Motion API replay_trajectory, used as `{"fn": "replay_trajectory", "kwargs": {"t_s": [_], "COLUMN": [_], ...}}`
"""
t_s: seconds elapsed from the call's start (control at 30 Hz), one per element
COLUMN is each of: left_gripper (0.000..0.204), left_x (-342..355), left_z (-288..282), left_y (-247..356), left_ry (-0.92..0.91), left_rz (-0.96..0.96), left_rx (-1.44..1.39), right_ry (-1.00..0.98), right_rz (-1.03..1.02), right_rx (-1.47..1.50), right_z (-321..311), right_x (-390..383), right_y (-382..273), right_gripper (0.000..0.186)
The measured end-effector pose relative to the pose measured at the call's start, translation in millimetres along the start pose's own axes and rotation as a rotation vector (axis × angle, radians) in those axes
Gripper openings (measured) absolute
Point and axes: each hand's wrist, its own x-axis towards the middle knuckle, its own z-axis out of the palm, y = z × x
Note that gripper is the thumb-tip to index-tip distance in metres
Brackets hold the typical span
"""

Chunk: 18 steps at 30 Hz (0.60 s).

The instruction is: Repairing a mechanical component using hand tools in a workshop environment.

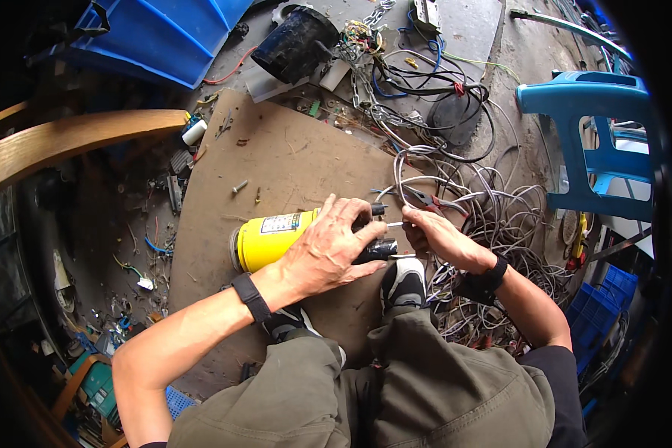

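A yellow cylindrical device [261, 243] with a printed label and black fittings at its right end lies on its side on the brown board. My left hand [340, 243] is wrapped over its right part, the thumb and fingers around the black end piece [377, 250]. My right hand [440, 237] is closed on a thin tool with a metal shaft [396, 224], seemingly a screwdriver, its handle hidden in my fist. The shaft points left at the black end. Pliers with red handles [434, 201] lie on the cables just beyond my right hand.
The brown board [299, 160] carries a loose bolt [240, 187]. Tangled grey cables [500, 216] heap up on the right, near a blue stool [586, 97]. At the back are a black bucket [295, 45], a metal chain [362, 82] and a blue bin [157, 37]. A curved wooden piece [82, 134] juts in from the left.
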Motion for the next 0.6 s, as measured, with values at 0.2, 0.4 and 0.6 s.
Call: {"fn": "replay_trajectory", "kwargs": {"t_s": [0.2,0.4,0.6], "left_gripper": [0.047,0.045,0.046], "left_x": [13.4,17.2,14.3], "left_z": [3.8,3.4,-10.8], "left_y": [10.3,14.3,19.3], "left_ry": [-0.035,-0.059,-0.041], "left_rz": [0.035,-0.008,-0.016], "left_rx": [0.022,0.045,0.071], "right_ry": [0.075,0.073,0.115], "right_rz": [-0.464,-0.398,-0.355], "right_rx": [-0.362,0.010,0.444], "right_z": [7.7,-8.4,-45.9], "right_x": [-2.1,5.2,-7.2], "right_y": [-9.7,-19.1,-26.9], "right_gripper": [0.020,0.026,0.027]}}
